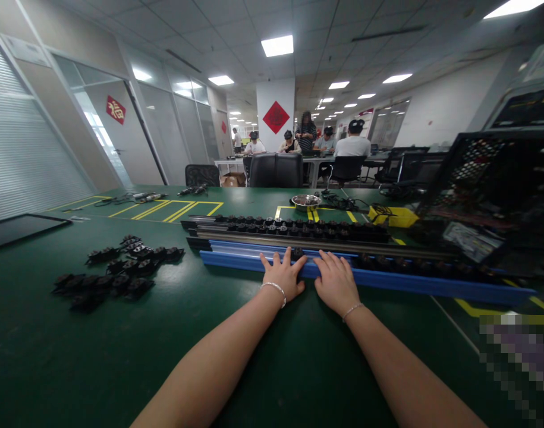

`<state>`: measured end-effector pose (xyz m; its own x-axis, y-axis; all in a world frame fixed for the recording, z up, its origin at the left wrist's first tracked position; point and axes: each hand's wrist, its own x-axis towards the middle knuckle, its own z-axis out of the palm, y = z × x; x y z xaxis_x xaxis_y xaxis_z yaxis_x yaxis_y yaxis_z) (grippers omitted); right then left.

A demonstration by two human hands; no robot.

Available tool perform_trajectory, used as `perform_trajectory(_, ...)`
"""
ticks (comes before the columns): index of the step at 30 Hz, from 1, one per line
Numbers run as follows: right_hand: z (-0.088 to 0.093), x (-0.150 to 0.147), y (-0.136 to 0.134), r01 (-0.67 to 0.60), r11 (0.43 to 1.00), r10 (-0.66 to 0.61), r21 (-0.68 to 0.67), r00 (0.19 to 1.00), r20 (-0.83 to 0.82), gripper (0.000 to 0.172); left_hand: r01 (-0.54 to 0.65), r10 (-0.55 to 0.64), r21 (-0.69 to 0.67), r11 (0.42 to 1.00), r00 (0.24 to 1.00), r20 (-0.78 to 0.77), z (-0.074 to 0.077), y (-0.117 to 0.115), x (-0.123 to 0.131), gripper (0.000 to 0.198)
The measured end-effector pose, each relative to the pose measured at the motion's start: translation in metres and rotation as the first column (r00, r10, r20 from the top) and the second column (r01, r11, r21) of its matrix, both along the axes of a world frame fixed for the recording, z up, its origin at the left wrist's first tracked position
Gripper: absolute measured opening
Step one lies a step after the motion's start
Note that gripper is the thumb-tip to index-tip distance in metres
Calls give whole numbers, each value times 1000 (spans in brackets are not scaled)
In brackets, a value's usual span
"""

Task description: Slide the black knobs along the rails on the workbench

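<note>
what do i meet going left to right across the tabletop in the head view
Flat dark rectangular panel, cluster of small black parts, bare left hand, bare right hand, bright yellow block-like object, large black housing with perforated panel.

Shiny metal bowl (306, 207), smooth rail (396, 281)

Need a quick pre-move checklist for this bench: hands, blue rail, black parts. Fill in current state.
1. Left hand and right hand clear of blue rail: not ok; fingers of both reach over its near edge.
2. Blue rail lying on green table: ok.
3. Black part by the left hand fully seated: cannot tell; small and partly hidden by fingers.
4. Dark row of parts along the rail's right stretch seated: cannot tell; too dark.
5. Loose black parts apart from rail: ok; grouped to its left.
6. Metal bowl clear of hands: ok; beyond the rails.
</note>
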<state>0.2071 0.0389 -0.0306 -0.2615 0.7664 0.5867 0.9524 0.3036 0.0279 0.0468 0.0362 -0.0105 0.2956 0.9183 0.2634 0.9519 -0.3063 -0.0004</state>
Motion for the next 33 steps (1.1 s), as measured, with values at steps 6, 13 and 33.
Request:
perform_trajectory(6,0,0,0,7,1000,-7,-16,1000,-3,41,-4,3,-21,1000,1000,-12,3,-2,-1,66)
perform_trajectory(13,1,0,-1,10,1000,-10,-29,1000,-6,42,-8,8,-2,1000,1000,-5,1,-2,-2,64)
perform_trajectory(33,1,-1,-1,11,999,-12,-33,1000,-18,42,-40,40,30,999,999,12,1,-1,-1,64)
